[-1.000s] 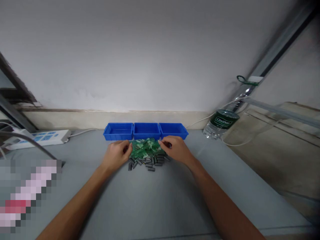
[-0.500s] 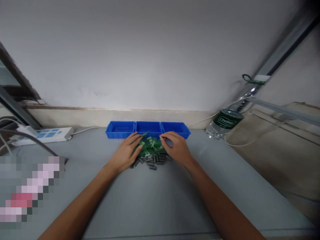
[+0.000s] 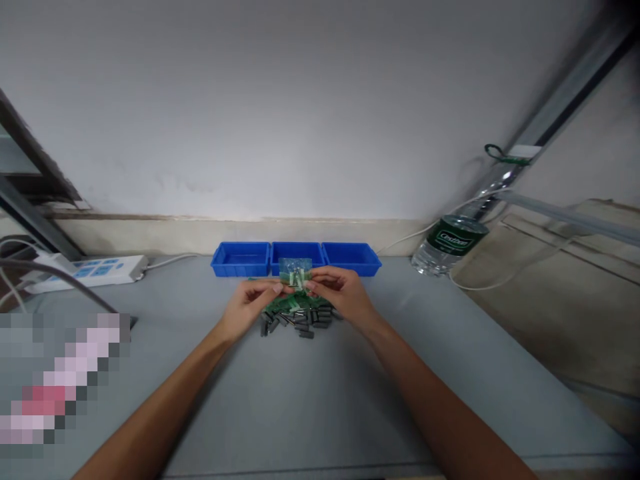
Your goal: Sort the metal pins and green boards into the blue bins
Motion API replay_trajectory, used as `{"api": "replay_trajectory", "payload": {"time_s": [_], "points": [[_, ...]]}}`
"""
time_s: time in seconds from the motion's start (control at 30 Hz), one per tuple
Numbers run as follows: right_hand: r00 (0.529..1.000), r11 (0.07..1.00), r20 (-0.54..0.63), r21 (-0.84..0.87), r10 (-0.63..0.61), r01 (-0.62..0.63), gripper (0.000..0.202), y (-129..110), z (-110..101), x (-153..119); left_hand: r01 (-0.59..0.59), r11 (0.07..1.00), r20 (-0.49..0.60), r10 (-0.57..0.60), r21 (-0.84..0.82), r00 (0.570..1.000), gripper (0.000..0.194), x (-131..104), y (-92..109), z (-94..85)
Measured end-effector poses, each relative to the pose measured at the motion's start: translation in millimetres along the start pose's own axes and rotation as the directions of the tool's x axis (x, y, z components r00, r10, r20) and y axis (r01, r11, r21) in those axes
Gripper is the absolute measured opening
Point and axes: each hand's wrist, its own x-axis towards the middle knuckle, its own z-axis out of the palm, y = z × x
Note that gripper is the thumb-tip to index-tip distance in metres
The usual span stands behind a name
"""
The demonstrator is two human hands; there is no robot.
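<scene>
Between my two hands a small clear green plastic bag (image 3: 295, 268) is held up, with pale pieces inside it. My left hand (image 3: 253, 300) pinches its left side between thumb and fingers. On the opposite side my right hand (image 3: 343, 293) grips the bag the same way. Below lies a pile of similar green bags (image 3: 285, 304), partly hidden by the hands. Several dark grey cylinders (image 3: 306, 327) are spread along the near side of that pile.
Three blue bins (image 3: 241, 260) stand in a row against the wall. A white power strip (image 3: 107, 270) sits at the left, and a large water bottle (image 3: 447, 247) leans at the right. Cables run along the back. A pixelated patch covers the lower left.
My hands have come together above the pile, and both now hold one green bag raised upright. Earlier they were apart at the pile's two sides.
</scene>
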Motion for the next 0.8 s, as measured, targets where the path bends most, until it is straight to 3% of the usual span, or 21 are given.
{"api": "replay_trajectory", "payload": {"time_s": [0.1,0.2,0.27,0.33,0.43,0.57,0.67,0.8], "points": [[0.999,0.993,-0.043,-0.114,-0.028,0.023,0.029,-4.5,-7.0,0.2,0.035,0.996,-0.060,-0.040,-0.077,0.997,0.030,3.4,-0.8,-1.6],[0.986,0.920,-0.095,-0.381,-0.140,0.094,0.022,-7.1,-21.8,0.3,0.023,0.969,-0.198,-0.073,-0.245,0.977,0.031,10.4,-7.1,-7.2],[0.981,0.798,-0.016,-0.585,-0.191,0.146,0.020,-6.1,-33.9,-0.3,-0.015,0.962,-0.267,-0.061,-0.273,0.962,0.040,15.2,-13.4,-13.7],[0.980,0.682,0.094,-0.706,-0.173,0.188,0.030,-4.1,-45.0,-1.6,-0.018,0.973,-0.265,-0.044,-0.229,0.963,0.057,18.8,-19.6,-20.3],[0.973,0.640,0.221,-0.738,-0.067,0.212,0.047,-2.8,-56.2,-4.1,0.015,0.984,-0.216,-0.054,-0.178,0.975,0.069,20.2,-24.1,-24.6],[0.952,0.677,0.306,-0.696,-0.018,0.237,0.054,-5.3,-62.1,-6.0,0.061,0.970,-0.179,-0.105,-0.234,0.978,0.050,15.7,-16.9,-16.1],[0.940,0.707,0.340,-0.657,-0.030,0.260,0.047,-6.1,-63.2,-5.6,0.090,0.968,-0.154,-0.128,-0.235,0.980,0.034,11.7,-9.1,-7.1],[0.948,0.690,0.317,-0.679,-0.031,0.250,0.027,-6.2,-63.9,-4.2,0.080,0.978,-0.144,-0.109,-0.193,0.984,0.031,9.9,-6.2,-3.1]]}}
